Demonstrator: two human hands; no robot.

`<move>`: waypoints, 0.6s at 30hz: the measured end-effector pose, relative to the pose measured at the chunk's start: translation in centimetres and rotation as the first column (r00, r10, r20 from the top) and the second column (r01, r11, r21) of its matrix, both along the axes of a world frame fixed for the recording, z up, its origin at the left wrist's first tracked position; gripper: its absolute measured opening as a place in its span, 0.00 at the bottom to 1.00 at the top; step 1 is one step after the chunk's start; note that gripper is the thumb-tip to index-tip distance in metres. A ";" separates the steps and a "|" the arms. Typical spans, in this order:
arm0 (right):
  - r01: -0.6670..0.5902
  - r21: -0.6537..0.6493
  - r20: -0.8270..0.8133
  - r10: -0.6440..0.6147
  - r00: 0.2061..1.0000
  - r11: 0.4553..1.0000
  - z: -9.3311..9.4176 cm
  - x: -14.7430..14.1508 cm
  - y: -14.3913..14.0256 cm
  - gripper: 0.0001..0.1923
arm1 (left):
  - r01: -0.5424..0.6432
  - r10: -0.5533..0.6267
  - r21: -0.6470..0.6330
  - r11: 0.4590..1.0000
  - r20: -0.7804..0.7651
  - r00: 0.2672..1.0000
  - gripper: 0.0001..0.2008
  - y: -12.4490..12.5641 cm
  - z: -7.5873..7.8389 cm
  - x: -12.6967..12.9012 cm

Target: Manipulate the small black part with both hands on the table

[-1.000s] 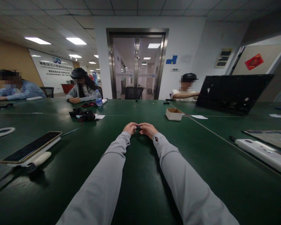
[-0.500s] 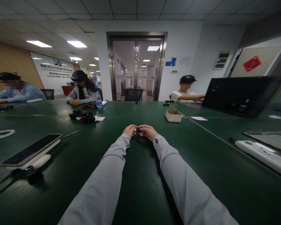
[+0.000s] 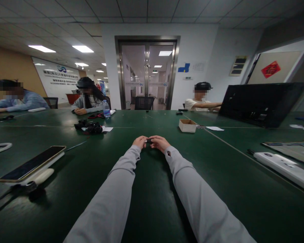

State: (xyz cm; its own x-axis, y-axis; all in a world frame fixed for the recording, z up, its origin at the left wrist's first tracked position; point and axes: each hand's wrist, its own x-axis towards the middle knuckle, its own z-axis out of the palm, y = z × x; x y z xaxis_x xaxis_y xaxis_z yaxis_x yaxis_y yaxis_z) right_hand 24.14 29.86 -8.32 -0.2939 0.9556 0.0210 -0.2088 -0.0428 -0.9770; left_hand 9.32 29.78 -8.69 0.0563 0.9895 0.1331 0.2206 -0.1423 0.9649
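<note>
tabletop [image 3: 152, 202]: big, dark green; both arms stretch far out over it
left hand [image 3: 140, 142]: grip pinches one end of the small black part
right hand [image 3: 159, 142]: grip pinches the other end
small black part [image 3: 149, 140]: between the fingertips, just above the tabletop; best held low and steady, pinched gently

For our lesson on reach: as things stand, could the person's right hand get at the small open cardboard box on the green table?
Probably yes. The small open cardboard box stands beyond and right of the right hand, with only bare green table between. But that hand and the left hand pinch a small dark part.
</note>
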 end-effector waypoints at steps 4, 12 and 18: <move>0.005 -0.007 -0.003 -0.005 1.000 1.000 0.0 0.0 0.0 0.09 | -0.012 0.012 -0.030 0.999 -0.006 1.000 0.11 -0.3 0.4 0.1; 0.008 -0.003 -0.008 -0.008 1.000 1.000 -0.2 0.0 0.1 0.08 | -0.005 0.005 -0.030 1.000 -0.003 1.000 0.12 -0.1 0.1 0.0; 0.013 -0.006 -0.010 -0.013 1.000 1.000 0.0 0.0 -0.1 0.08 | 0.010 -0.010 -0.015 1.000 0.007 1.000 0.12 -0.1 0.1 -0.1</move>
